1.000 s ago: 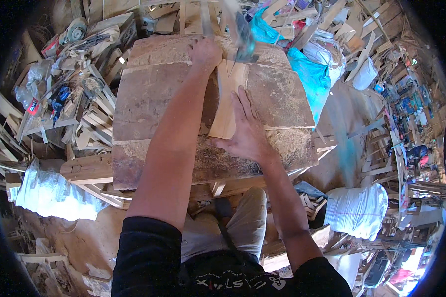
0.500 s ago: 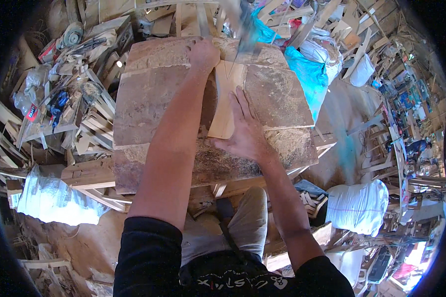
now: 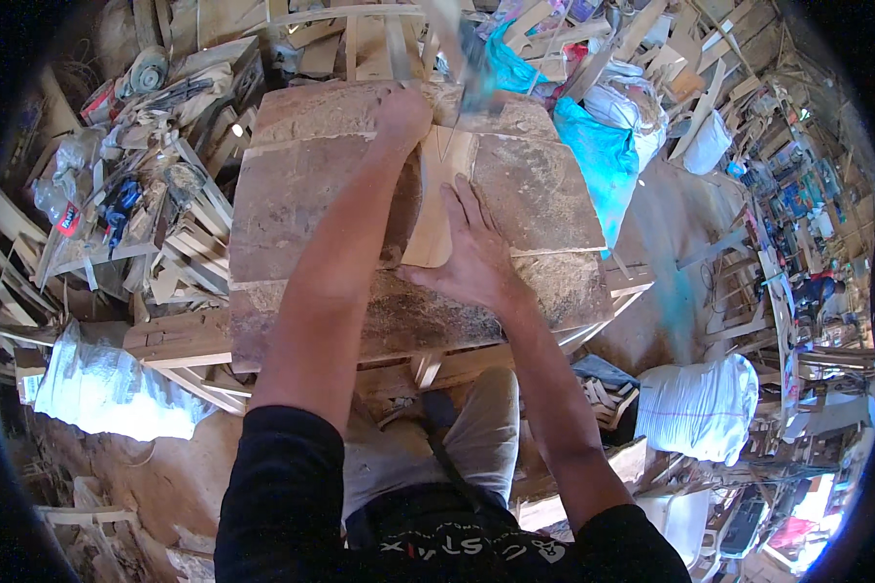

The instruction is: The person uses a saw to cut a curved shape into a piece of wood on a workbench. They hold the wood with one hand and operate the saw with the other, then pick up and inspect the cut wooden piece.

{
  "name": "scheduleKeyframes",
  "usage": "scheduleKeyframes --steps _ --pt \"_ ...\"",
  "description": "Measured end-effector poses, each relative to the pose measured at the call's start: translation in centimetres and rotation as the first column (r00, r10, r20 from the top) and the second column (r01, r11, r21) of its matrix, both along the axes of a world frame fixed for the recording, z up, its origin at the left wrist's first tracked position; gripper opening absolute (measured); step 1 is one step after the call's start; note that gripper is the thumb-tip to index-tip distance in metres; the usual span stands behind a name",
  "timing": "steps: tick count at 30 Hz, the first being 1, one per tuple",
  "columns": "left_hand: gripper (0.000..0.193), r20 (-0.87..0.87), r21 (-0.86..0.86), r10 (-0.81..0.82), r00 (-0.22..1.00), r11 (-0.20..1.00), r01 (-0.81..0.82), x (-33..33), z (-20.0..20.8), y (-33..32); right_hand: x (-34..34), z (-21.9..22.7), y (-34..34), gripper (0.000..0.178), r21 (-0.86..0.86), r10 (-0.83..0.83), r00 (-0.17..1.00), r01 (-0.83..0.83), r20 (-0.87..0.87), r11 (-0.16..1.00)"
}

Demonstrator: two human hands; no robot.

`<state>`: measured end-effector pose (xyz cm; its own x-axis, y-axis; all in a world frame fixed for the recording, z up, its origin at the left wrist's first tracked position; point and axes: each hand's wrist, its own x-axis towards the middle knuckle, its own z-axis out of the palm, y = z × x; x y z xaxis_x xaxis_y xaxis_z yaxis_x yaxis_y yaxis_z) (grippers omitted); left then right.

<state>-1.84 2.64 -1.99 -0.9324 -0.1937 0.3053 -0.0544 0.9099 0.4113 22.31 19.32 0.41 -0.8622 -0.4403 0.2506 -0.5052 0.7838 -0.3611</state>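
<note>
A pale wooden piece (image 3: pixel 436 219) with curved sides lies flat on a worn brown board tabletop (image 3: pixel 301 194). A thin dark line runs near its far end. My left hand (image 3: pixel 402 112) is at the piece's far left corner with bent fingers, which are partly hidden. My right hand (image 3: pixel 476 255) lies on the right edge of the near half, fingers stretched forward and thumb by the near end. Just beyond the piece hangs a blurred blue-grey machine part (image 3: pixel 478 87); its kind is not clear, and its lower end is close to the piece.
Sawdust covers parts of the tabletop. Wood scraps (image 3: pixel 199 185) are heaped to the left, beside a plastic bottle (image 3: pixel 68 216). A turquoise sheet (image 3: pixel 593 155) hangs at the table's right corner. White sacks (image 3: pixel 700 403) stand to the right, and a wrapped bundle (image 3: pixel 107 389) is at the lower left.
The view has shifted slightly. The near end of the wooden piece has swung a little left, and my right hand has moved left with it. My left hand stays at the far end.
</note>
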Motion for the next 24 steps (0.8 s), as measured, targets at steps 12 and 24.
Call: scheduleKeyframes --steps 12,24 --pt "0.028 -0.269 0.208 -0.226 0.936 0.935 0.286 2.0 -1.7 1.6 1.6 0.4 2.5 0.118 -0.109 0.04 0.991 -0.026 0.129 0.994" --pt "0.035 -0.152 0.239 -0.235 0.96 0.934 0.266 0.3 -2.0 1.6 0.8 -0.8 3.8 0.093 -0.091 0.102 0.993 -0.097 0.058 0.991"
